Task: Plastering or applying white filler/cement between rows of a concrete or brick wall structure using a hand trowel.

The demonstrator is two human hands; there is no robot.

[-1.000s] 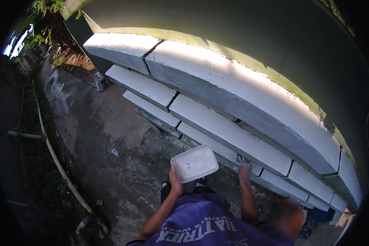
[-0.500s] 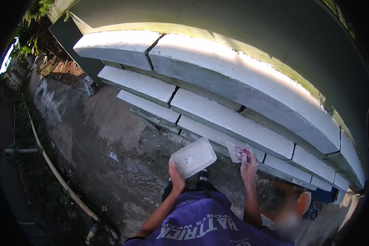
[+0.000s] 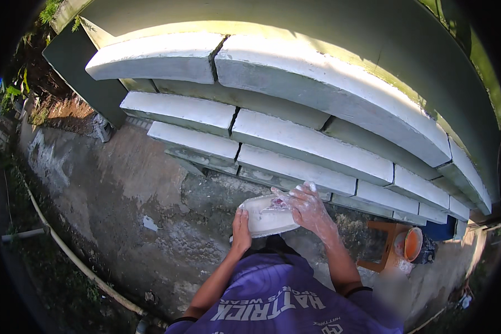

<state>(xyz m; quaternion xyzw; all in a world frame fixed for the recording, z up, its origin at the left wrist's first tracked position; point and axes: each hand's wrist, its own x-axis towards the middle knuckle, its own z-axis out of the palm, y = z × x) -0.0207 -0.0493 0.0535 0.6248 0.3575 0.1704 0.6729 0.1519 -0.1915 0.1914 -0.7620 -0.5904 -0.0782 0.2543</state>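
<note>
My left hand (image 3: 240,228) grips the left end of a shallow white rectangular container (image 3: 264,222) with white paste in it, held level with my waist. My right hand (image 3: 309,209), smeared with white, is closed on a small scraper (image 3: 276,206) with red-purple marks, which is over the right part of the container; its blade is partly hidden by my fingers. Beyond both hands are stepped rows of white-coated concrete ledges (image 3: 312,156) with dark cracks between their segments, fixed along a greenish wall (image 3: 401,33).
A wooden stool (image 3: 381,239) stands at my right with an orange-lined bucket (image 3: 411,244) and a dark object beside it. Concrete floor (image 3: 106,183) lies underfoot. A long pale pipe (image 3: 78,261) runs along plants on the left; a dark panel (image 3: 80,78) stands at the upper left.
My right hand has moved from the ledges left to the container, bringing the scraper over it. The container is held at a different angle. The view has shifted, showing more of the stool and bucket.
</note>
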